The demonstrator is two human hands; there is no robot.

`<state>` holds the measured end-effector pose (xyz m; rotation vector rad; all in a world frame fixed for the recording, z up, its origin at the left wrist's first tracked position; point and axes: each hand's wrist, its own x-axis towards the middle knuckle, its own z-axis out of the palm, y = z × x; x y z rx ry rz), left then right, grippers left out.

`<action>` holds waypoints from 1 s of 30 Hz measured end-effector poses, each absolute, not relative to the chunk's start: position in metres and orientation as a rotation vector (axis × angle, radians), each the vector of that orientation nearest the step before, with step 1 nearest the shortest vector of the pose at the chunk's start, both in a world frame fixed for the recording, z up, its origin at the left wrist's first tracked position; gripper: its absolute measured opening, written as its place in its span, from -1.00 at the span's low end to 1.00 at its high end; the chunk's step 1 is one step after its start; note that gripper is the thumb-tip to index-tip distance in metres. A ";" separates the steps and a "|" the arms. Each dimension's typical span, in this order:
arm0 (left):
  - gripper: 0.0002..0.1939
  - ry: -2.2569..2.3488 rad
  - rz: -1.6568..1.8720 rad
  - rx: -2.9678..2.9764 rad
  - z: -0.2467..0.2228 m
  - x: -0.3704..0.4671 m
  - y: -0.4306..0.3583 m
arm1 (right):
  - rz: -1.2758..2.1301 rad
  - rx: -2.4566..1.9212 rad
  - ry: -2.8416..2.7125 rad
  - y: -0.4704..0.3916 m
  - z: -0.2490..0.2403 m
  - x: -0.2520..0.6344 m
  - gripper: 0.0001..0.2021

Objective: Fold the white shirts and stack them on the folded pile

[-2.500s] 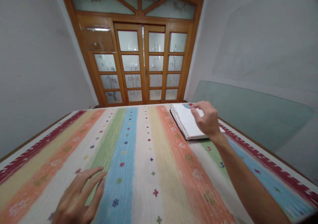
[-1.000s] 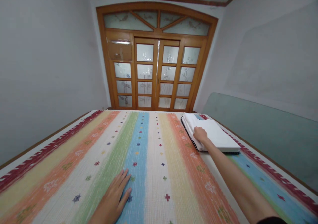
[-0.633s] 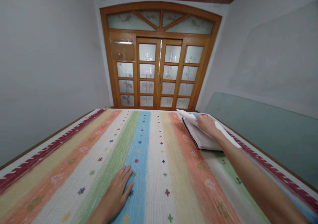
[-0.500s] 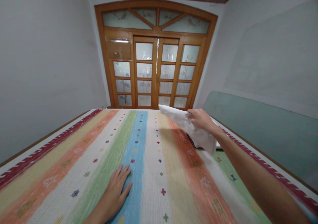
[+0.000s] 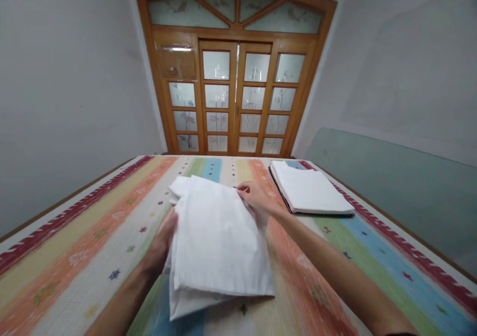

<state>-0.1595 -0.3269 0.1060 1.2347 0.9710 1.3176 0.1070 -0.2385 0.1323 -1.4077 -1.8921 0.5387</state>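
White cloth (image 5: 219,236), folded in layers, is over the middle of the striped tablecloth (image 5: 70,256), btwn the hands, lower edge tilted twd the wearer. R hand (image 5: 255,195) has its upper R edge pinched btwn thumb & fingers; L hand (image 5: 166,231) is at the L edge, fingers partly hidden behind fabric, so can't tell if it grips or just supports. Folded stack (image 5: 313,189) w/ dark bottom edge lies apart, far R. Handling, my guess: light, soft, floppy, not fragile; layers may slip & fan out, as the lower edges look uneven. Best hold: both upper corners, all layers pinched tog., 1 hand per side; a single-layer grip would likely let it unfold.
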 end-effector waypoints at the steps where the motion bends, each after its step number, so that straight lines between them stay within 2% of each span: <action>1: -0.16 0.947 1.276 1.217 0.109 -0.153 -0.327 | 0.538 -1.395 -1.932 -0.239 0.127 0.102 -0.85; 4: -0.02 0.914 1.207 1.208 0.112 -0.134 -0.327 | 0.710 -1.242 -2.007 -0.249 0.128 0.085 -0.79; 7: -0.21 0.961 1.184 1.249 0.111 -0.124 -0.324 | 0.953 -1.139 -2.021 -0.266 0.140 0.070 -0.61; 9: -0.31 0.987 1.145 1.318 0.111 -0.121 -0.321 | 0.986 -1.148 -2.026 -0.275 0.146 0.065 -0.57; 16: -0.49 1.088 1.077 1.647 0.123 -0.116 -0.309 | 0.868 -1.115 -2.064 -0.282 0.152 0.072 -0.82; 23: -0.62 1.436 1.013 2.162 0.143 -0.121 -0.300 | 0.717 -1.115 -2.113 -0.276 0.166 0.087 -0.81; 27: -0.66 1.634 0.980 2.307 0.161 -0.137 -0.274 | 0.460 -1.131 -2.074 -0.261 0.187 0.107 -0.82; 30: -0.76 1.579 1.118 2.387 0.184 -0.145 -0.248 | 0.219 -1.199 -2.011 -0.245 0.210 0.120 -0.80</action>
